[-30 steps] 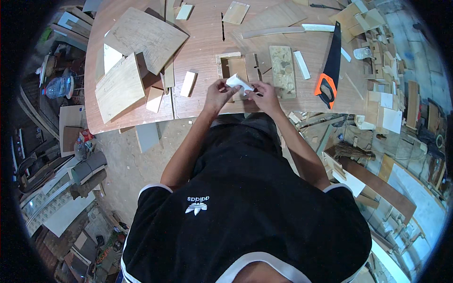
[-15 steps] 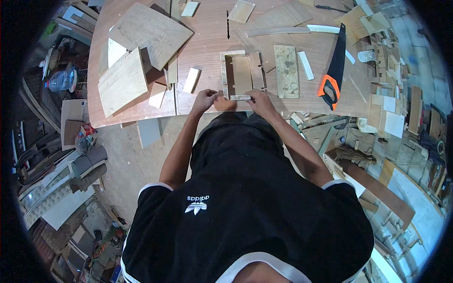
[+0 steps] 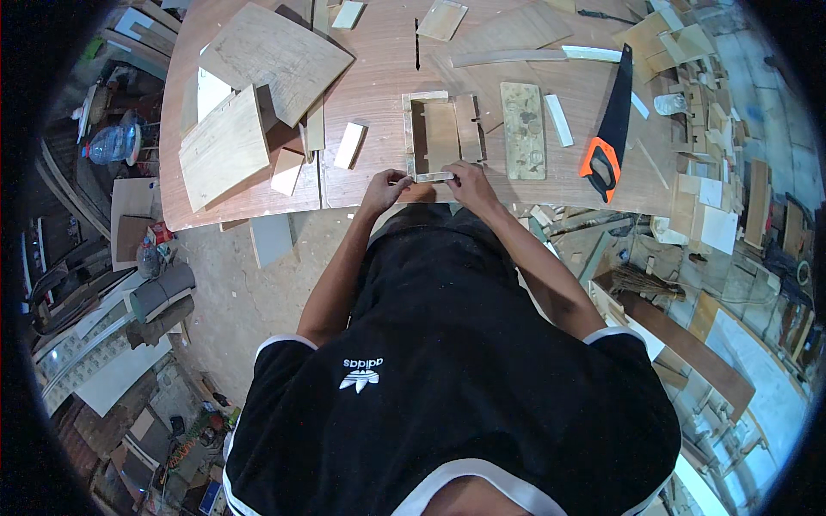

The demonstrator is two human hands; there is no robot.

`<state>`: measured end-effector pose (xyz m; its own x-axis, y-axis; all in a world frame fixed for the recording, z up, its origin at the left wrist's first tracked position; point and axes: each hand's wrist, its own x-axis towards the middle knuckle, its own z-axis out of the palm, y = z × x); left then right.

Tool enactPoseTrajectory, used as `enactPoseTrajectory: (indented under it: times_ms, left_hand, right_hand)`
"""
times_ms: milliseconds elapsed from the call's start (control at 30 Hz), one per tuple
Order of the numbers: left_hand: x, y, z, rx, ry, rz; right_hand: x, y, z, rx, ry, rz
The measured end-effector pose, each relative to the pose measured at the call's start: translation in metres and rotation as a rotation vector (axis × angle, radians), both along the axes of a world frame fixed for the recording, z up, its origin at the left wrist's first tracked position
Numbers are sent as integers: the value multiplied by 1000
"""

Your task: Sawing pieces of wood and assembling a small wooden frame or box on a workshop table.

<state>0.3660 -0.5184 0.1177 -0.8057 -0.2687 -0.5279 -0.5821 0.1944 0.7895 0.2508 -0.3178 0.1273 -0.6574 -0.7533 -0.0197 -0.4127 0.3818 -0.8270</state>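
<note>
A small rectangular wooden box frame (image 3: 409, 129) lies near the table's front edge, with a brown panel (image 3: 439, 136) inside it. A short wooden strip (image 3: 433, 177) runs along its near side. Over the right end of that strip, my right hand (image 3: 472, 186) is closed in a pinch. My left hand (image 3: 383, 191) is closed too, its thumb and fingertips at the strip's left end by the near left corner. The fingers partly cover both near corners. The right wall (image 3: 468, 127) leans slightly outward.
A handsaw (image 3: 613, 129) with an orange handle lies at right, beside a stained board (image 3: 522, 133) and a white strip (image 3: 557, 119). Large wooden boards (image 3: 274, 62) overlap at left. A small pale block (image 3: 349, 146) sits left of the frame. Wood scraps crowd the right side.
My left hand has moved right, up to the frame's near left corner. My right hand and the near strip have shifted slightly left, closer against the frame.
</note>
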Motion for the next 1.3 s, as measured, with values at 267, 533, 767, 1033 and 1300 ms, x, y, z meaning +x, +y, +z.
enactPoseTrajectory:
  times_ms: [267,533,767,1033,1300]
  left_hand:
    - [0,1,-3,-28,17,-4]
    - [-3,-2,-8,-33,1,11]
    - [-8,-3,-4,-221,70,207]
    - [-11,-10,-8,-164,81,195]
    - [-18,-10,-13,-135,92,137]
  right_hand:
    - [-1,0,2,-8,0,5]
    - [-3,3,12,98,-34,33]
    - [-15,20,-9,32,61,-305]
    - [-33,9,-17,460,-80,-518]
    - [-42,-9,-20,496,-114,-588]
